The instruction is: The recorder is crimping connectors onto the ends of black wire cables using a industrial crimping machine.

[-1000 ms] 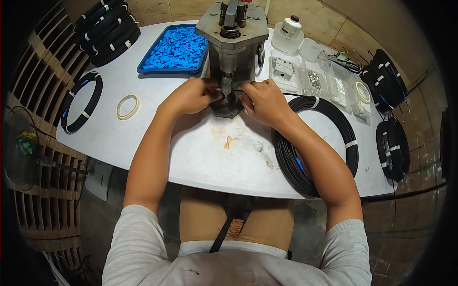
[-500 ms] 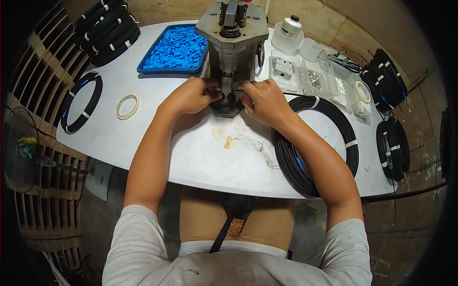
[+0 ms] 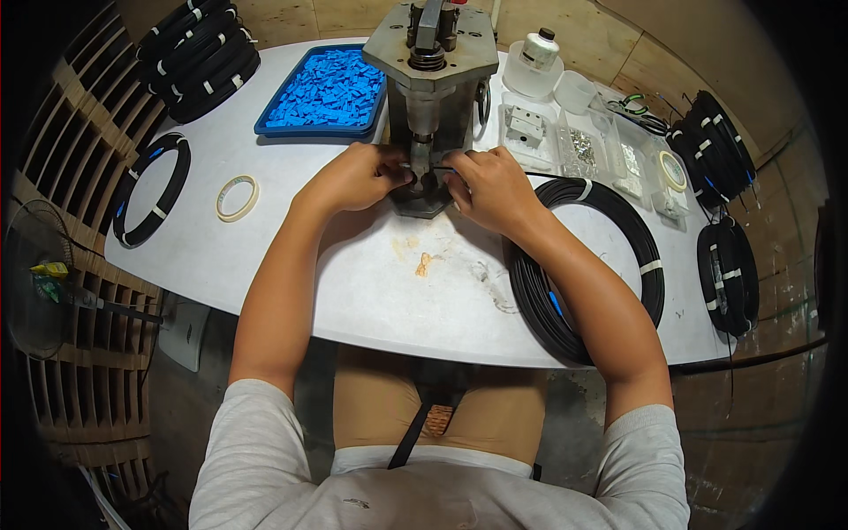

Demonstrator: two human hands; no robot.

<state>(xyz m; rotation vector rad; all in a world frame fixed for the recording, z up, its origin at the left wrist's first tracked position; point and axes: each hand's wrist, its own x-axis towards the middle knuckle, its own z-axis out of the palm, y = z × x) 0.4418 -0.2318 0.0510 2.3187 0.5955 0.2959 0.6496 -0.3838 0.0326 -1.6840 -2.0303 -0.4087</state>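
Observation:
A grey metal bench press [image 3: 430, 53] stands at the far middle of the white table, and both hands are at its base. My left hand [image 3: 360, 177] is closed at the left of the press tooling, its fingertips pinched; whatever they hold is too small to make out. At the right side my right hand [image 3: 488, 184] pinches the end of a black cable, which runs from a large black cable coil [image 3: 652, 265] lying under my right forearm. The cable's tip sits at the tooling, mostly hidden by the fingers.
Left of the press is a blue tray [image 3: 263, 130] of small blue plastic parts. A tape roll [image 3: 237, 199] and a thin cable coil [image 3: 177, 181] lie farther left. Clear bins [image 3: 579, 155] of small metal parts and a white bottle [image 3: 539, 49] stand right. Stacked coils [image 3: 199, 66] edge the table.
Both hands stay at the press in nearly the same place. A yellow and green item by the fan at the left edge has shifted slightly.

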